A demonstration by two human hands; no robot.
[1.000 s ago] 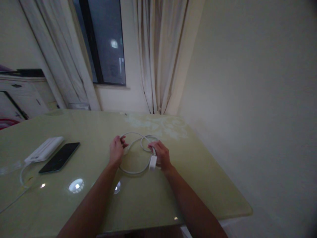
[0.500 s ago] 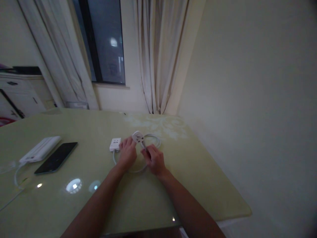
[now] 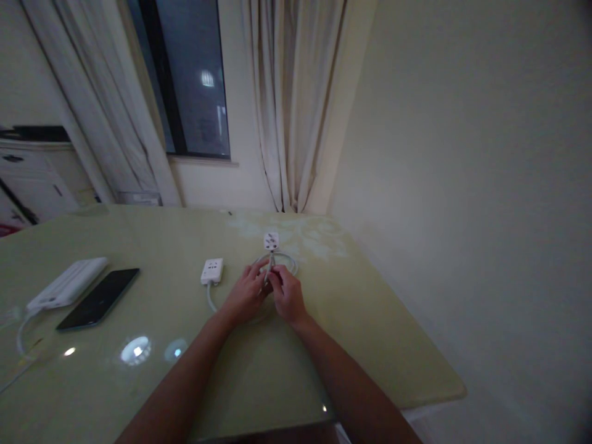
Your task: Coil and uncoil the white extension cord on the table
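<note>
Below the plug (image 3: 271, 240), left hand (image 3: 246, 293) and right hand (image 3: 288, 295) pinch its cable (image 3: 272, 259), partly hidden.

Ahead of me, pale curtains (image 3: 296, 92) flank a dark-framed window (image 3: 197, 74); a plain wall (image 3: 462, 185) rises to my right; a pale cabinet (image 3: 50, 165) stands far left; light reflections (image 3: 136, 351) spot the glossy greenish table (image 3: 379, 345).

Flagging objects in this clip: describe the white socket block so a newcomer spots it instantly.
On the pale green table, look between the black phone and the person's left hand. There lies a small white socket block, its cable leaving the near edge. Dark slots mark its face, and unlike the other white cable end, it sits left of the left hand.
</note>
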